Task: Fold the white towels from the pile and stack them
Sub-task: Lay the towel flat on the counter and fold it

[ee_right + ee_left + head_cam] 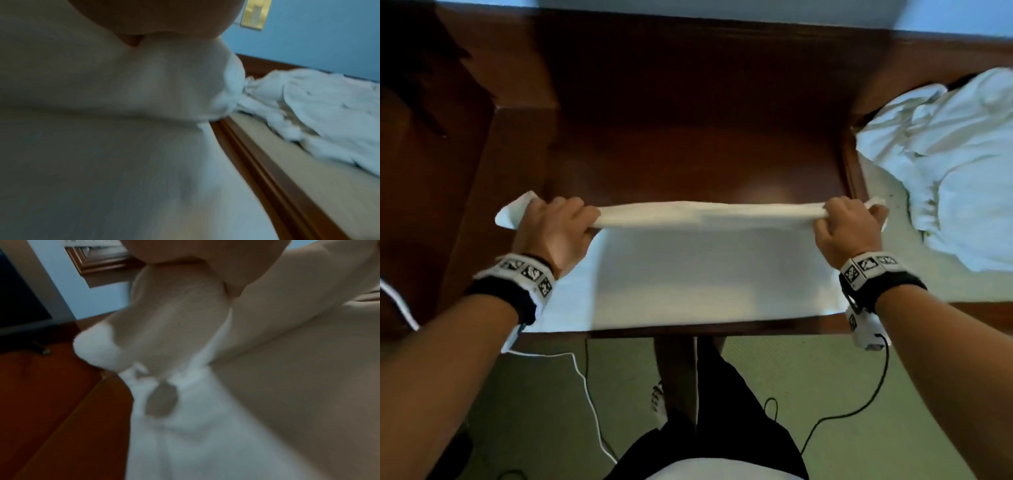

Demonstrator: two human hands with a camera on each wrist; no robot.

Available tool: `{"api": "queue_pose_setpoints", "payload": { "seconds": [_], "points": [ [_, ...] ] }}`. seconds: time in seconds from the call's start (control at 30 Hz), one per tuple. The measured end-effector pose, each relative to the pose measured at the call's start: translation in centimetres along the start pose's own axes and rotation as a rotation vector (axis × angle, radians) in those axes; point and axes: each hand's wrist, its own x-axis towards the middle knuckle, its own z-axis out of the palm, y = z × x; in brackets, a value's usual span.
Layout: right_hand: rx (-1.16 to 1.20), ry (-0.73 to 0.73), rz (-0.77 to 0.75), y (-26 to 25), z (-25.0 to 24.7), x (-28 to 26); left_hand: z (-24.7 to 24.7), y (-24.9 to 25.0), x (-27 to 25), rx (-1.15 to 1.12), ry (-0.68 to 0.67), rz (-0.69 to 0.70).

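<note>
Left hand [554, 228]: left of centre in the head view, fingers curled over the top and gripping the left end of the white towel [688, 274]. A loose corner of cloth sticks out past the knuckles toward the left edge of the frame.

Right hand [849, 229]: right of centre, at the same height in the frame, fingers curled and gripping the towel's right end. A small loop of fabric shows just beyond the knuckles.

Between the two hands the gripped edge runs as a taut, bunched band straight across the middle of the frame. Below it the towel spreads as a flat sheet over the near part of the table [688, 137], down to the table's near edge at lower centre.

Left wrist view: blurred. Towel [185, 426] fills the lower centre, bunched where it meets the hand [174, 321]; one fingertip shows against the cloth. Grip detail not resolvable.

Right wrist view: also blurred. Towel [102, 146] fills the left of the frame, gathered under the hand [154, 16] at top centre.

Pile of white towels [955, 164]: crumpled, at the right edge of the head view, beside the table on a pale surface. Also in the right wrist view, pile [318, 110], upper right, beyond the table's wooden edge.

Both wrists carry dark bands with black-and-white marker tags. A white cable [589, 404] and a black cable [859, 404] trail over the green carpet [893, 428] at the bottom of the frame.
</note>
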Motion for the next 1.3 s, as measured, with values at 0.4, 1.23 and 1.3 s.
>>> {"api": "queue_pose_setpoints", "payload": {
  "seconds": [0.4,1.23,1.3],
  "points": [
    [-0.253,-0.461,0.030,2.6,6.5,-13.6,8.6,6.7,-11.5,-0.080,-0.342,-0.061],
    [-0.162,-0.422,0.009,4.0,6.9,-12.7,11.0,4.5,-11.2,-0.306,-0.288,-0.101],
    [-0.130,-0.376,-0.140,1.5,7.5,-12.1,10.6,3.4,-11.3,-0.347,-0.228,-0.114]
  ]
}}
